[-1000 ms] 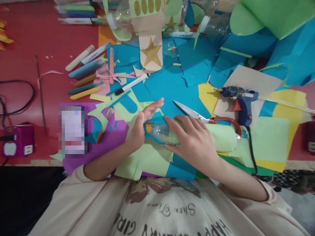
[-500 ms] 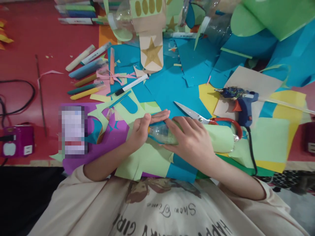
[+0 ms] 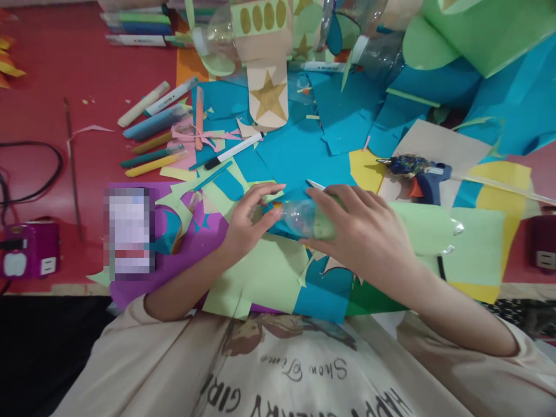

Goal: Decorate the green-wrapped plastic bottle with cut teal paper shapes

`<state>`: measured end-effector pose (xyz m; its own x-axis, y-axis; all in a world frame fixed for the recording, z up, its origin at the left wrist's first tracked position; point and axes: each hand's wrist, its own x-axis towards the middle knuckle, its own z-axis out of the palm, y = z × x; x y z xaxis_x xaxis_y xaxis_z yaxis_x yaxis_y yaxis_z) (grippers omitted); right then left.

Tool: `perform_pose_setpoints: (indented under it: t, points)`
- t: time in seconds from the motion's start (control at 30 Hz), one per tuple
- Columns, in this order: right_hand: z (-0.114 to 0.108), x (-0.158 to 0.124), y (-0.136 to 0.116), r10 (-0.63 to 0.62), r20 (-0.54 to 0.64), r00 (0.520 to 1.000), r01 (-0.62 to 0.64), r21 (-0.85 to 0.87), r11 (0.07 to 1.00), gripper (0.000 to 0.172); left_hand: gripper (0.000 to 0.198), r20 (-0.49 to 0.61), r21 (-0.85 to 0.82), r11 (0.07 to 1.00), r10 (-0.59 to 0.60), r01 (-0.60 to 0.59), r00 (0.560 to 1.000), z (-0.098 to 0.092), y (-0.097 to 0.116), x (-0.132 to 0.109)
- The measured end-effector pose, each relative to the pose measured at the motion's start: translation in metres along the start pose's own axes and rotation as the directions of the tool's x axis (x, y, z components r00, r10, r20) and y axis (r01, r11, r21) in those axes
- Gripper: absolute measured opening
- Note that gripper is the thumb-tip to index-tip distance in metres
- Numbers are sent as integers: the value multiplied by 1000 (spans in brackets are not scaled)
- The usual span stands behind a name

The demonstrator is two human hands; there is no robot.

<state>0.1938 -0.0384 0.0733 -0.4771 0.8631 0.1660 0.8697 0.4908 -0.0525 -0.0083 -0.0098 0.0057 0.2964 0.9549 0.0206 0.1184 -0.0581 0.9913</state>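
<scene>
A clear plastic bottle (image 3: 299,219) lies on its side, its body wrapped in light green paper (image 3: 428,225). My right hand (image 3: 365,234) curls over the wrapped part near the shoulder and grips it. At the orange-capped neck end is my left hand (image 3: 254,217), thumb and fingers apart around a gap; whether the thumb touches the orange cap (image 3: 277,206) I cannot tell. Behind my right hand, only the tip of the scissors (image 3: 315,184) shows; the rest is hidden by the hand and bottle.
A blue glue gun (image 3: 423,174) lies beyond the bottle at the right. Several markers (image 3: 152,124) and a phone (image 3: 130,231) are at the left. Blue paper (image 3: 299,156) and scraps cover the middle. A paper piece with a gold star (image 3: 268,95) and clear bottles (image 3: 382,55) stand farther back.
The wrapped bottle has shifted right with my right hand, now covering most of the scissors. My left hand's fingers have spread apart at the neck end.
</scene>
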Motion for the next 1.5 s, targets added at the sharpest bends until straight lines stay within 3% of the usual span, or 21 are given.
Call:
perform_pose_setpoints:
  t: [0.33,0.43,0.53,0.6,0.8,1.0,1.1,1.2,1.27,1.37,1.5]
  points:
    - [-22,12,31,-146,4,989,146,-35,989,65,37,-90,-103,993,-62,53,994,-4,-4,7]
    - [-31,32,48,-48,62,997,55,-114,992,72,34,-150,-56,998,-19,10,988,-3,-8,7]
    - [-33,63,59,189,171,967,-160,-171,972,88,20,-158,41,999,29,-23,987,-3,-8,7]
    - [-30,84,61,237,202,950,-208,-156,966,84,13,-100,107,994,-19,29,995,-3,-5,7]
    - [-6,121,58,164,228,960,-138,-125,982,79,32,-3,132,979,-157,156,988,-1,4,3]
    - [14,137,60,163,201,966,-159,-36,987,82,35,57,279,958,-84,65,995,0,2,1]
    - [23,146,59,150,162,975,-153,12,988,74,37,83,329,944,-58,27,995,0,-1,1]
    - [27,156,48,72,104,992,-78,63,995,53,38,101,347,937,-68,29,993,0,-3,2]
    - [30,163,33,-84,133,987,71,100,992,45,39,106,357,933,-79,36,991,0,-4,2]
    - [37,171,7,-286,274,918,250,160,955,38,41,119,371,927,-107,56,987,0,-6,3]
    - [54,178,-13,-314,312,896,272,172,947,37,43,135,405,911,-147,81,980,0,-7,5]
